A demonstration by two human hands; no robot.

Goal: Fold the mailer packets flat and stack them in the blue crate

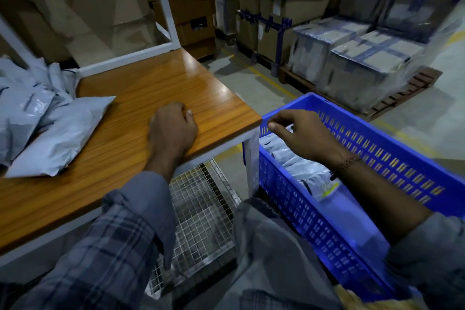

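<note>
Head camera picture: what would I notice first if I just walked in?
Probably the bright blue crate on the right, with grey packets inside and the right hand over them. Then the shiny wooden table, where the left hand rests and more packets pile at the left.

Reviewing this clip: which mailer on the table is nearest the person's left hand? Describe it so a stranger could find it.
Start at the wooden table; a heap of grey mailers sits at its left end. The nearest mailer lies flat at the heap's front, pointing toward the left hand. Unlike the crumpled ones behind, it is smooth, plump and fully on top.
</note>
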